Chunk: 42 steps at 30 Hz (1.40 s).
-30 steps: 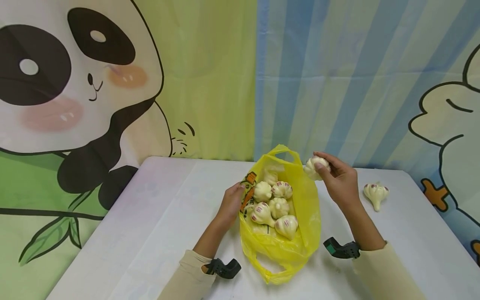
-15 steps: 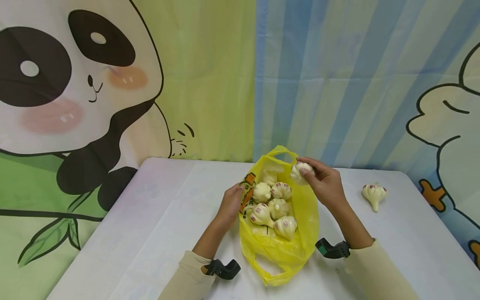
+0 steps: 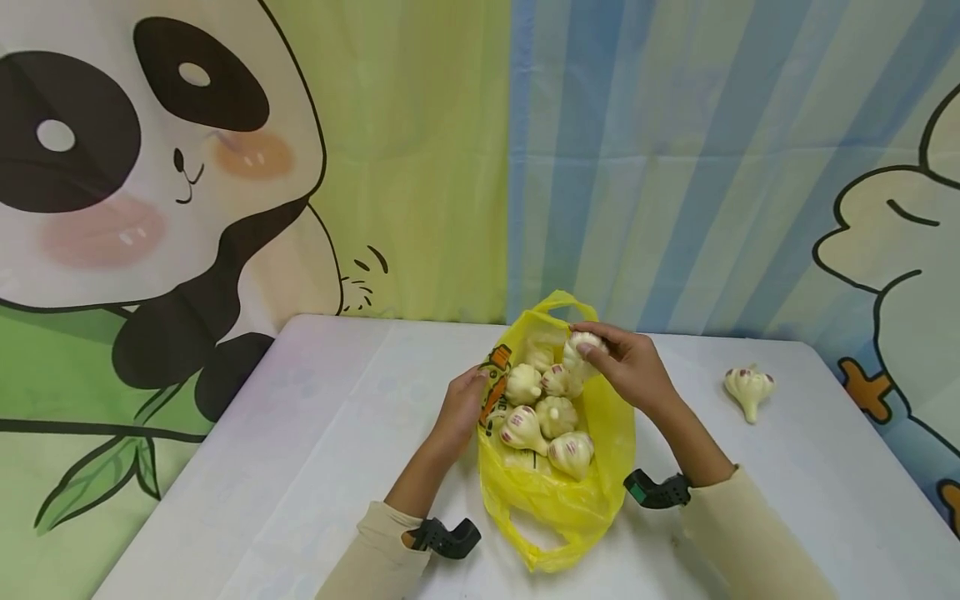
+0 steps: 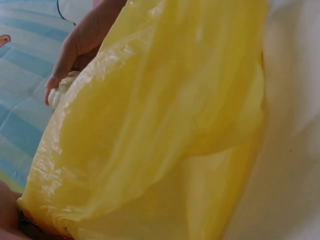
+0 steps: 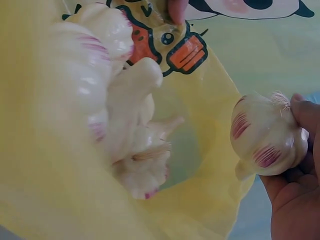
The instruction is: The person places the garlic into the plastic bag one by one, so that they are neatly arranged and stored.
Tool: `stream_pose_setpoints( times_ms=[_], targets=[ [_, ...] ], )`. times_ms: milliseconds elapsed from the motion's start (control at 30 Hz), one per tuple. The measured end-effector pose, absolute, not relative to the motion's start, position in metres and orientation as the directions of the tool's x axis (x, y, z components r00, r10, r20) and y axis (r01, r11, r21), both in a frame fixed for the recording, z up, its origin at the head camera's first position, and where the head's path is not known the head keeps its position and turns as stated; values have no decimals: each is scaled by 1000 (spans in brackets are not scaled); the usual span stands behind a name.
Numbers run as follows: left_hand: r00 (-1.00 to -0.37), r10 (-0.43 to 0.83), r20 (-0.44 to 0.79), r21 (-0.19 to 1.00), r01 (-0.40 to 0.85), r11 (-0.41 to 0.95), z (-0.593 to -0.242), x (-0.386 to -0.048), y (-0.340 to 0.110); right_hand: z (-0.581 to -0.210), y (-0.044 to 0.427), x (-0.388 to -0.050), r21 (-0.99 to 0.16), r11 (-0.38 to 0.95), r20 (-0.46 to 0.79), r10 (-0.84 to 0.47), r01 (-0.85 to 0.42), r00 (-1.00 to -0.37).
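A yellow plastic bag (image 3: pixel 611 442) lies open on the table with several garlic bulbs (image 3: pixel 558 416) inside. My left hand (image 3: pixel 460 414) grips its left edge, the thumb over the printed rim. Above the upper part of the opening, my right hand (image 3: pixel 636 368) holds another garlic bulb (image 5: pixel 265 140) between thumb and fingers. Purple streaks and a tuft of roots show on this bulb in the right wrist view. Yellow plastic covers most of the left wrist view, so the left fingers are mostly hidden there.
One loose garlic bulb (image 3: pixel 749 390) lies on the white table (image 3: pixel 322 433), to the right of the bag. Behind the table's far edge hangs a printed curtain (image 3: pixel 420 158). The bag's near handle (image 3: pixel 551 557) spreads toward the front.
My right hand has carried its garlic bulb leftward and slightly down, from beyond the bag's right rim to over the opening. The left hand and the bag have hardly moved.
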<state>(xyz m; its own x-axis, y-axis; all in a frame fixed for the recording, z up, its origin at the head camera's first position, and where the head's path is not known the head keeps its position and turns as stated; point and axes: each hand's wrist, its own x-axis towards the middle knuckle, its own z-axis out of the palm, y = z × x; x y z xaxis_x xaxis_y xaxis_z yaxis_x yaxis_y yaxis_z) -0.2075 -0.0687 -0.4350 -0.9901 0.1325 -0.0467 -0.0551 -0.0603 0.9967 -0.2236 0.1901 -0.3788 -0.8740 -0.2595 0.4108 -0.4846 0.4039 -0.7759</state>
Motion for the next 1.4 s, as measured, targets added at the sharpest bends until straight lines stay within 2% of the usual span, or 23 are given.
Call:
stream_pose_setpoints(
  times_ms=[167, 367, 567, 800, 1400],
  targets=[
    [-987, 150, -54, 995, -66, -76, -434, -209, -69, -367, 188, -228, -745, 459, 384, -300, -485, -873],
    [-987, 148, -64, 994, -76, -75, -434, -208, -69, -362, 181, -234, -746, 466, 338, -349, -475, -874],
    [-988, 148, -50, 996, -60, -64, -433, -207, -68, -347, 164, -220, -757, 463, 281, -405, -461, -870],
    [-987, 153, -42, 996, -52, -68, -433, -208, -69, -385, 168, -244, -781, 460, 236, -408, -422, -882],
    [-984, 168, -57, 994, -72, -88, -432, -209, -69, -412, 156, -248, -795, 423, 273, -389, -434, -880]
  ],
)
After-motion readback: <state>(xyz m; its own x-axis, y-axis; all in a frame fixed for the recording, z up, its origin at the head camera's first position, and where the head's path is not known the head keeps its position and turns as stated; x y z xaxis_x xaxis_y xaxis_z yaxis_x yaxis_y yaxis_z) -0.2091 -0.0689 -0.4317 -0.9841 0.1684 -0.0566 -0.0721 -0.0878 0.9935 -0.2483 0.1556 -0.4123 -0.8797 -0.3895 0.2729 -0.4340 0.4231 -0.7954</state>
